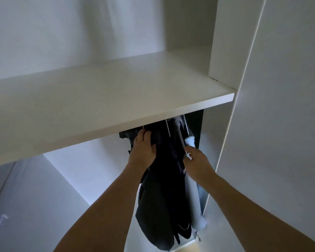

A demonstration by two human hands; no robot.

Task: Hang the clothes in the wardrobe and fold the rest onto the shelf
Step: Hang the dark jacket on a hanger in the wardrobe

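Both hands (144,150) (196,159) grip dark clothes (162,188) — under shelf (116,99).

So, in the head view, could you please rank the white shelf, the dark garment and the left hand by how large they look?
1. white shelf
2. dark garment
3. left hand
The shelf's left end runs out of frame.

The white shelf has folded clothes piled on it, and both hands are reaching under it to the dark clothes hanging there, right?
Not quite. In the head view the white shelf has no folded clothes on it; its top shows bare. The rest holds: the left hand and the right hand both reach under it to the dark clothes hanging there.
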